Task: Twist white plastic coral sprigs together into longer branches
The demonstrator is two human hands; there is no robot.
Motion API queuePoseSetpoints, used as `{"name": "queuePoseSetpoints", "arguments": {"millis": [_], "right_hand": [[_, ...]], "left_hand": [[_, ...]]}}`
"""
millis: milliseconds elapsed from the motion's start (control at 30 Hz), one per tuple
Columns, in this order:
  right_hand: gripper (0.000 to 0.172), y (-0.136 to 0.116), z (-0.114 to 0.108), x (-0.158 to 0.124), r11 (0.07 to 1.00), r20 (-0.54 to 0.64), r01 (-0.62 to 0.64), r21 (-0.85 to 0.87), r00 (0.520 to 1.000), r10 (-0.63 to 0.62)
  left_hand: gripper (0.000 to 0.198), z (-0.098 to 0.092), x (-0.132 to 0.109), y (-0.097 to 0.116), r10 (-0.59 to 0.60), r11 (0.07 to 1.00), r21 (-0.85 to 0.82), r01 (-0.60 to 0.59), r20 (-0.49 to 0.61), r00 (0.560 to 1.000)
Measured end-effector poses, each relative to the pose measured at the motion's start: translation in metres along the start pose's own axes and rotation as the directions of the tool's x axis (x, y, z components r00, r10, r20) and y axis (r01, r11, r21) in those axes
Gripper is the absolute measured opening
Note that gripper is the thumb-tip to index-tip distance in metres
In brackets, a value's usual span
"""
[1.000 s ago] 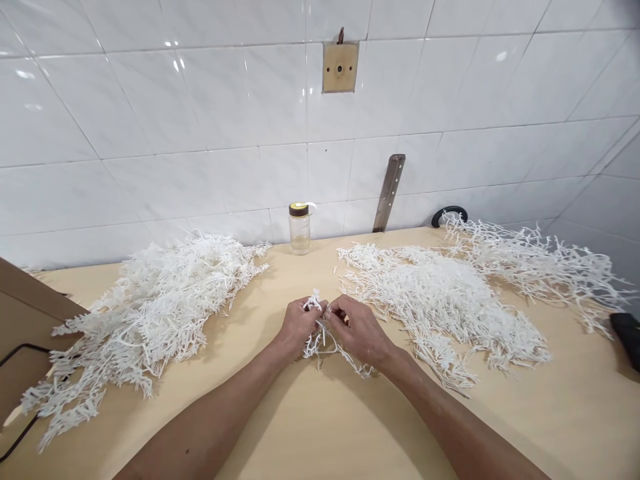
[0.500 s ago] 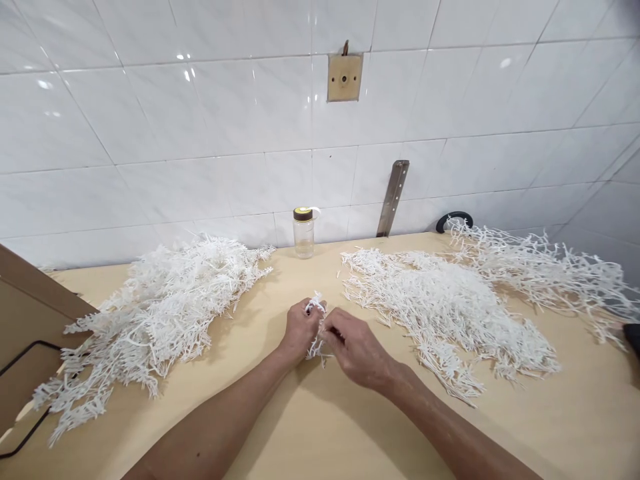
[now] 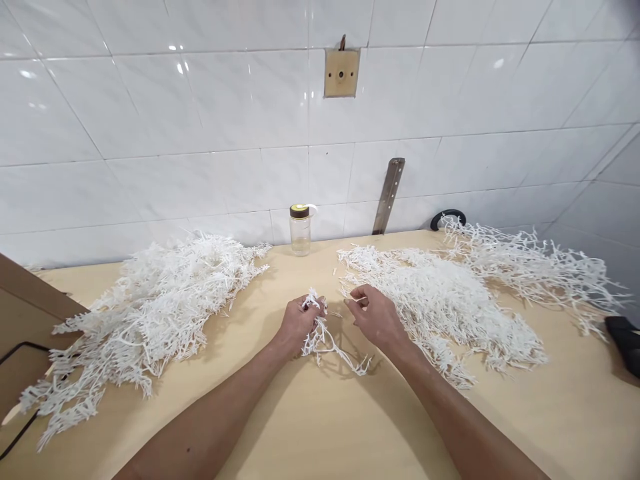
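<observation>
My left hand [image 3: 299,325] is closed round a small bunch of white plastic sprigs [image 3: 325,339], whose loose ends trail onto the wooden table [image 3: 320,420]. A hand's width to the right, my right hand [image 3: 376,318] pinches a single thin white sprig piece [image 3: 350,299] between thumb and fingers. It hovers at the near left edge of the right-hand pile of white sprigs [image 3: 450,300]. Another large pile of white sprigs [image 3: 150,313] lies to the left of my left hand.
A clear jar with a brown lid [image 3: 300,230] stands by the white tiled wall. A metal strip [image 3: 389,195] leans on the wall. A cardboard box [image 3: 25,320] is at the far left, a black object [image 3: 625,337] at the right edge.
My right hand has pulled away to the right from the bunch, taking a thin sprig piece with it. My left hand keeps hold of the bunch in place.
</observation>
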State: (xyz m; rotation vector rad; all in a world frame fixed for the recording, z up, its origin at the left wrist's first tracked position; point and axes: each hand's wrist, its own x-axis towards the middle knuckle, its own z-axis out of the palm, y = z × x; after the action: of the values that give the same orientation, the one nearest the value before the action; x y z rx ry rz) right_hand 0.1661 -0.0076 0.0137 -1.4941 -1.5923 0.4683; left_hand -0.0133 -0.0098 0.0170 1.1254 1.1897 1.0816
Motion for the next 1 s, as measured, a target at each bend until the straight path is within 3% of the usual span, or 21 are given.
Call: {"name": "queuePoseSetpoints", "arguments": {"millis": [200, 300, 467, 633, 800, 1000], "right_hand": [[0.025, -0.019, 0.009, -0.014, 0.985, 0.158, 0.122, 0.12, 0.977, -0.141], [0.017, -0.025, 0.013, -0.018, 0.976, 0.143, 0.173, 0.131, 0.971, -0.191], [0.016, -0.024, 0.014, -0.017, 0.982, 0.149, 0.116, 0.146, 0.979, -0.138], [0.011, -0.023, 0.013, -0.017, 0.959, 0.077, 0.26, 0.11, 0.96, -0.269], [0.011, -0.022, 0.012, -0.018, 0.929, 0.03, 0.358, 0.092, 0.932, -0.362], [0.007, -0.02, 0.012, -0.018, 0.947, 0.091, 0.315, 0.058, 0.943, -0.319]], "left_hand": [[0.021, 0.001, 0.002, -0.003, 0.039, 0.995, 0.095, -0.039, 0.004, 0.999], [0.015, 0.002, 0.002, -0.002, 0.019, 0.995, 0.102, -0.02, 0.019, 1.0], [0.018, 0.001, 0.0, -0.001, -0.024, 0.996, 0.091, 0.018, 0.061, 0.998], [0.032, -0.001, 0.0, -0.001, -0.033, 0.997, 0.076, 0.025, 0.097, 0.995], [0.032, -0.003, 0.002, 0.0, -0.035, 0.996, 0.081, 0.025, 0.127, 0.991], [0.029, -0.003, -0.001, 0.003, -0.02, 0.996, 0.083, 0.008, 0.146, 0.989]]}}
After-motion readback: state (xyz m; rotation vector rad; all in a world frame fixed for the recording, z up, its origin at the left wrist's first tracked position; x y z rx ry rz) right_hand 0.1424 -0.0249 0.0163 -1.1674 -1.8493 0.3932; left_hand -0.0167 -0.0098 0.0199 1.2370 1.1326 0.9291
